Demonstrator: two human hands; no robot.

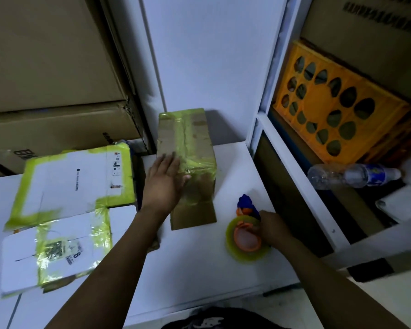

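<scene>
Pressing open-palmed, left hand flattens yellow-green tape on the brown cardboard box, mid white table. Right hand grips the orange-and-blue tape dispenser beside it. Judgement: sealing mostly done; near end bare.

Dim, soft-focus wide-angle view with bowed edges and muddy shadows.

One brown box, two white parcels, one tape roll, one bottle.

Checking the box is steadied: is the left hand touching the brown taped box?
Touching. The head view shows the left hand lying flat on the brown taped box.
</scene>
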